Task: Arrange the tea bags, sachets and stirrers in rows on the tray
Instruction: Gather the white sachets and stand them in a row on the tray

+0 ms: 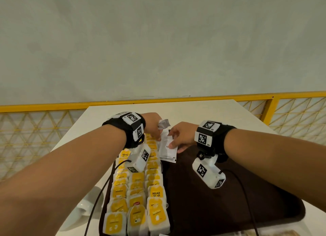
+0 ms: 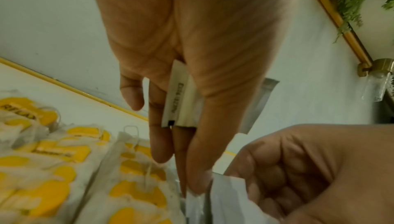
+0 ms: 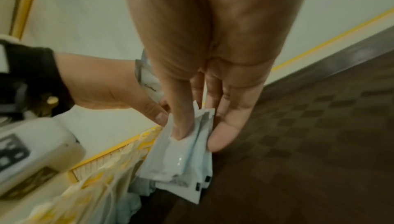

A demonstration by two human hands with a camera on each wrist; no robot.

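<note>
Yellow-tagged tea bags [image 1: 137, 191] lie in three rows along the left side of the dark brown tray [image 1: 211, 191]. At the tray's far end both hands meet over white sachets. My left hand [image 1: 153, 128] grips a small bundle of sachets [image 2: 179, 99] in its curled fingers, one marked "Coffee" [image 3: 149, 84]. My right hand [image 1: 181, 136] pinches a few white sachets [image 3: 181, 157] between thumb and fingers, their lower ends on the tray beside the tea bags [image 3: 102, 177]. No stirrers show.
The tray sits on a white table [image 1: 176, 110], with a yellow railing [image 1: 176, 98] behind it. A white rounded object [image 1: 84, 207] lies left of the tray. Black cables [image 1: 98, 197] hang from both wrists across the tray.
</note>
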